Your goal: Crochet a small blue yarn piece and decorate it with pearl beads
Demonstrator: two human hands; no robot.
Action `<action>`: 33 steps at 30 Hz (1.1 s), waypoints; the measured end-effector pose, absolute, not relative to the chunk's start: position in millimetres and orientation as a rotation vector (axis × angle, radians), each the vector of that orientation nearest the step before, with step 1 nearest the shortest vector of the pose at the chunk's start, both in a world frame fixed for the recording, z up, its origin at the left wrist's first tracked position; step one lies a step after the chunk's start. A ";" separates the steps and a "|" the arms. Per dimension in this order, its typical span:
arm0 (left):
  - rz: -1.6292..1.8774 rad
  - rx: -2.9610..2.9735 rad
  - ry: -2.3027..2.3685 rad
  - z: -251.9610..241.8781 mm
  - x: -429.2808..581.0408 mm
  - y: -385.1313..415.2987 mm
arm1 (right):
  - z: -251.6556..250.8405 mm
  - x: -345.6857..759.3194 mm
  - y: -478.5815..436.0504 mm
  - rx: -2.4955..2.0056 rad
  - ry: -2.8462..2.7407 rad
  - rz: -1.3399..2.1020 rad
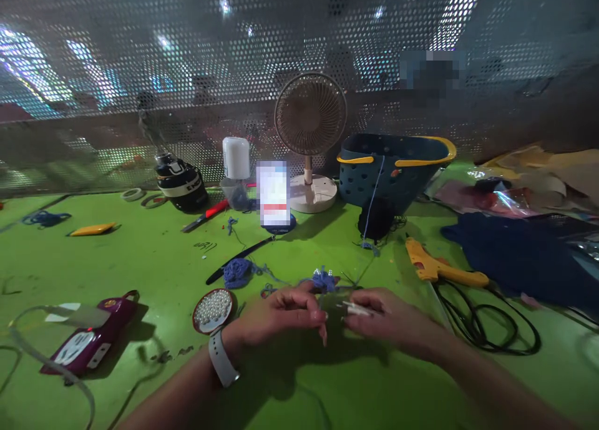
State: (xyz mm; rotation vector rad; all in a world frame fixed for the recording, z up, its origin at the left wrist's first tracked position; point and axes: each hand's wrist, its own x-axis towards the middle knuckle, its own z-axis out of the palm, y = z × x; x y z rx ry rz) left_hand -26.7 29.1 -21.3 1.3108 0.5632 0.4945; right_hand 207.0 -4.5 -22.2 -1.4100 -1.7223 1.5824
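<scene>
My left hand [292, 314], with a white band on the wrist, is closed in a pinch, blue yarn running through its fingers. A small ruffled blue crochet piece [324, 280] sits just above its index finger. Between the fingers of my right hand [377, 317] is a crochet hook [356, 308] with a pale handle, its thin tip pointing toward my left hand. The hook tip looks apart from the yarn. Left of the hands lies a bundle of blue crochet [237, 273], and near the left wrist stands a dish [194, 314] of pearl beads [213, 310].
A yellow glue gun [440, 269] with a coiled black cable lies right of my right hand. Behind are a phone [274, 193], a fan [311, 115] and a dark blue basket [395, 168]. A maroon power strip [93, 339] lies on the left.
</scene>
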 end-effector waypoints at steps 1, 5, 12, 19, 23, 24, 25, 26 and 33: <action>0.498 1.260 0.546 -21.7 -27.0 29.5 | -22.1 209.9 -4.0 -1.449 -1.749 1.559; 0.473 1.123 0.530 -25.1 -27.7 28.4 | -28.7 215.2 -4.4 -1.441 -1.717 1.240; 0.403 1.172 0.575 -19.5 -24.3 24.3 | -30.6 198.1 -5.8 -1.277 -1.820 1.121; 0.237 1.062 0.686 -19.6 -18.3 23.3 | -32.9 198.2 -6.0 -1.333 -1.636 1.290; 0.258 1.140 0.746 -24.7 -19.1 22.3 | -33.8 195.4 -7.7 -1.351 -1.622 1.349; 0.273 1.150 0.745 -25.3 -19.8 22.7 | -33.3 195.2 -7.8 -1.355 -1.627 1.346; 0.283 1.151 0.740 -25.3 -20.6 23.3 | -32.7 195.2 -7.9 -1.356 -1.635 1.342; 0.288 1.147 0.735 -24.8 -21.3 24.1 | -31.8 195.4 -7.9 -1.360 -1.647 1.341; 0.348 1.092 0.637 -19.4 -21.3 25.3 | -24.4 193.4 -11.2 -1.355 -1.676 1.333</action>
